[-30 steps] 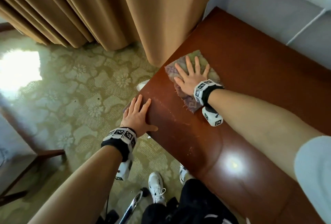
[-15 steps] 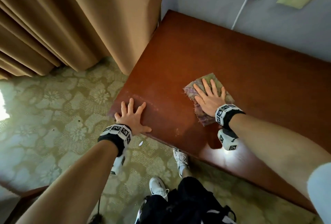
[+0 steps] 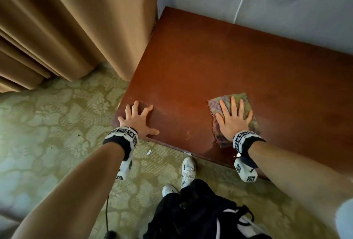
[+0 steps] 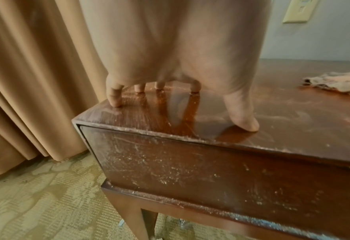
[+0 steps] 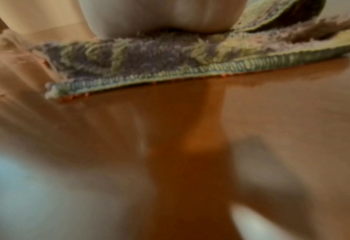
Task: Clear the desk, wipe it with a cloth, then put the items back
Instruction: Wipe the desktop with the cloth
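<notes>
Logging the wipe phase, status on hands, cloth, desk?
Left hand flat, braced on desk corner. Right hand flat, pressing cloth near front edge. Visible desktop bare, nothing in the way.

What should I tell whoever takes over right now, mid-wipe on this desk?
Left hand: open, fingers spread, braced on the desk's near left corner.
Right hand: open, flat on the cloth, pressing it onto the desk near the front edge.
Done: the visible desk top holds only the cloth, and wiping is under way.
Left: finish wiping, noting the pale specks by the front edge, then put the items back; none are in view.
</notes>
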Motion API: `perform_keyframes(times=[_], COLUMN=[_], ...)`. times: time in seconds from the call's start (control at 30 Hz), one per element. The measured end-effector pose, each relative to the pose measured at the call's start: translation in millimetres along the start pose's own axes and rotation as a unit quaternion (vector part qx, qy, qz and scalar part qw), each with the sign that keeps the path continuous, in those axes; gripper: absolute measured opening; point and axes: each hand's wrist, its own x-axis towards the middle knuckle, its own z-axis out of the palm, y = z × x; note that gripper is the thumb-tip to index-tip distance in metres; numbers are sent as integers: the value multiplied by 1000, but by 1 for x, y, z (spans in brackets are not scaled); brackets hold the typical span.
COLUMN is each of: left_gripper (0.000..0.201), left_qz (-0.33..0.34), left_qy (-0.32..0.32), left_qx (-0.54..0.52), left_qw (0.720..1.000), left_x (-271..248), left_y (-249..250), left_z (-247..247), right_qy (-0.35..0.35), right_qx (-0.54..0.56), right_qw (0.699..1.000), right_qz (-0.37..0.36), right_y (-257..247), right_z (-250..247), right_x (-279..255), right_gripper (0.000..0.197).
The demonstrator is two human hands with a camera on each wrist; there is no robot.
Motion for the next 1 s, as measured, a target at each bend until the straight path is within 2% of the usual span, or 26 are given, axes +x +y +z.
perform_keyframes(times=[0.2,0.43,0.63,0.8,0.87,1.0], left_gripper=[103,100,92,80,78,74], left_qz=[1,30,109,189,212,242], left_qy=[3,17,22,30,29,36], left_qx=[19,31,75,66,60,45], left_qw=[1000,999,991,979,975,969], left_x=[2,2,7,20,24,31], left_y=[0,-6,-28,-60,-69,-80], left_z=[2,8,3,0,1,6], right_qy=[-27,-22,-9,-10,-13,1], right_qx=[-2,5,24,80,86,69], right_qw=[1000,1000,995,975,978,996], right_qz=[-11,-3,100,207,188,60], right_y=[-1,-2,-18,-81,-123,-193], right_z=[-22,-17,14,34,36,36], right_x=[40,24,-38,-74,-77,-74], right_gripper=[58,58,59,62,62,57])
